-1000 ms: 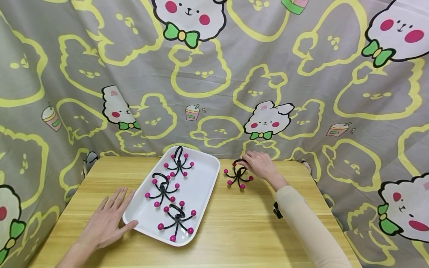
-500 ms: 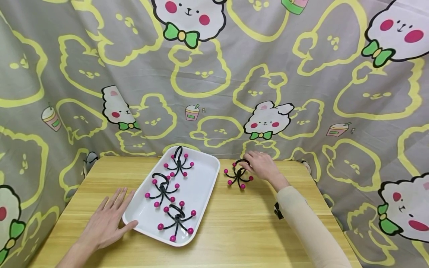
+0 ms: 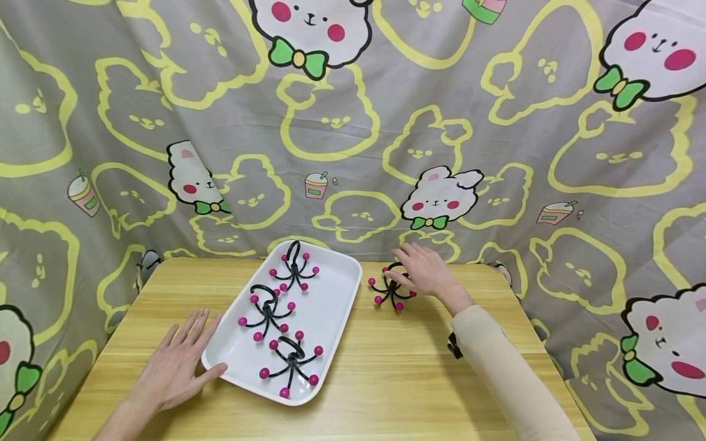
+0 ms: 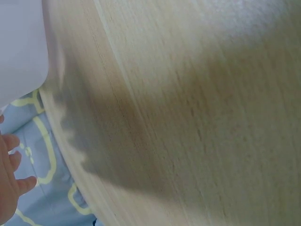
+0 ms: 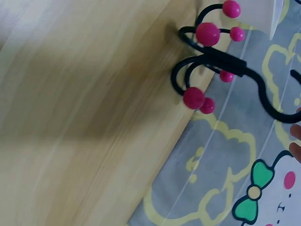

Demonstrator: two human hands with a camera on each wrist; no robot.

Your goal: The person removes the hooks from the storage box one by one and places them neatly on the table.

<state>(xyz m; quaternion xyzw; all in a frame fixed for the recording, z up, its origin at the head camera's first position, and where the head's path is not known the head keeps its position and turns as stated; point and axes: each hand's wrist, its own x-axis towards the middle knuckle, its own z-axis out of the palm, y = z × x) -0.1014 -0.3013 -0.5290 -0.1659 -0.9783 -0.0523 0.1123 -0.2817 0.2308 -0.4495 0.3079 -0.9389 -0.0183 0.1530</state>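
A black scalp massager (image 3: 392, 286) with pink ball tips stands on the table right of the tray, its curved handle upward. Over that handle hovers my right hand (image 3: 429, 271), fingers extended and not wrapped round it; in the right wrist view the fingertips (image 5: 295, 149) show near the handle's end. Three similar massagers, a back one (image 3: 295, 269), a middle one (image 3: 268, 311) and a front one (image 3: 293, 360), stand inside the white tray (image 3: 326, 312). My left hand (image 3: 173, 367) lies flat at the tray's left side, its thumb over the rim.
The wooden table (image 3: 386, 380) ends at the back against a grey curtain (image 3: 353, 141) printed with cartoon animals. Curtain also hangs on both sides. A small black object (image 3: 455, 346) shows beside the right sleeve (image 3: 507, 373).
My right hand has let go of the massager's handle, and its fingers have straightened and lifted slightly. That massager stays in place. The left hand and the tray have not moved.
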